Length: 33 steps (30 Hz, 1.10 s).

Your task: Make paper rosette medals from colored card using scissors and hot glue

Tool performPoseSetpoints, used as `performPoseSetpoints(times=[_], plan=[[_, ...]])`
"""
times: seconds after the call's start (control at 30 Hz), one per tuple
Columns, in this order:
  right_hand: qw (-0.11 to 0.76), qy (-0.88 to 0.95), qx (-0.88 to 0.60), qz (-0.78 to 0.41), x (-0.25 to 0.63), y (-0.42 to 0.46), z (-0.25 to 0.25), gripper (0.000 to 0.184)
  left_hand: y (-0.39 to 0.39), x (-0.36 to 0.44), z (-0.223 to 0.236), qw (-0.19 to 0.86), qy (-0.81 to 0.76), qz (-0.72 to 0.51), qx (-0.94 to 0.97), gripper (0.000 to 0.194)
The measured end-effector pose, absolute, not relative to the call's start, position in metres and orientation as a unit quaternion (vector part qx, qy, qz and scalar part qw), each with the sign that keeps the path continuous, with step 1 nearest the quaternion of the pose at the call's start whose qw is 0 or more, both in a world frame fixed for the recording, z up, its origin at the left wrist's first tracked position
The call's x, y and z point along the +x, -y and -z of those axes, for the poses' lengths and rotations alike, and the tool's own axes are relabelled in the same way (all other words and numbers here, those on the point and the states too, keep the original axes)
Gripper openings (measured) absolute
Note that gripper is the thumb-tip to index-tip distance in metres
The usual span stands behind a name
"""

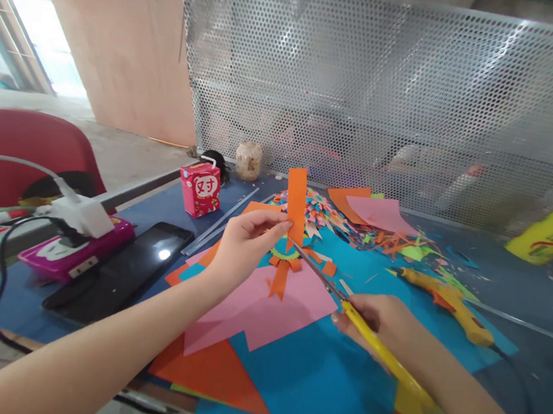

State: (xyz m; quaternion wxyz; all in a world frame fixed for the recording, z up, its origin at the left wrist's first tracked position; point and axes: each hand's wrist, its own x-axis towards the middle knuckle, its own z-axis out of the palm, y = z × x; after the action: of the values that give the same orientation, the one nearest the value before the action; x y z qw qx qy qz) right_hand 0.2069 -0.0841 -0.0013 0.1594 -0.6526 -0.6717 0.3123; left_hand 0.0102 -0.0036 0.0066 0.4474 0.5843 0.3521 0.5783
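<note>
My left hand [252, 241] pinches an orange paper strip [296, 196] and holds it upright above the table. In my right hand [373, 320] is a pair of scissors [366, 332] with yellow handles. Their blades point up and left, with the tips at the strip's lower end, close to my left fingertips. Just beneath lies a paper rosette [284, 262] with a green scalloped edge and orange ribbon tails, on pink paper [264, 306]. Part of the rosette is hidden behind the strip and my fingers.
Blue sheets [326, 374] and orange paper [215, 374] cover the front. A yellow glue gun [450, 305] lies right, paper scraps [398, 242] behind. A phone [117, 275], a purple power strip [77, 250] and a red drink carton [200, 189] stand left. Perforated metal mesh [370, 98] rises behind.
</note>
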Motion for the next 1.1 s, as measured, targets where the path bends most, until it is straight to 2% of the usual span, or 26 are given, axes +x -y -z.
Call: performPoseSetpoints(times=[0.13,0.43,0.8,1.1], plan=[[0.156,0.675,-0.656,-0.300,0.206,0.085,-0.001,0.039,0.001,0.010,-0.005,0.450,-0.347,-0.590,0.574,0.011],[0.253,0.614,-0.691,-0.287,0.204,0.084,0.002,0.037,-0.002,0.010,-0.004,0.478,-0.357,-0.596,0.538,0.013],[0.273,0.599,-0.696,-0.286,0.207,0.077,0.005,0.041,0.004,0.015,0.003,0.524,-0.362,-0.482,0.602,0.017],[0.300,0.603,-0.690,-0.266,0.207,0.076,0.003,0.040,0.009,0.017,0.001,0.519,-0.361,-0.442,0.637,0.011]])
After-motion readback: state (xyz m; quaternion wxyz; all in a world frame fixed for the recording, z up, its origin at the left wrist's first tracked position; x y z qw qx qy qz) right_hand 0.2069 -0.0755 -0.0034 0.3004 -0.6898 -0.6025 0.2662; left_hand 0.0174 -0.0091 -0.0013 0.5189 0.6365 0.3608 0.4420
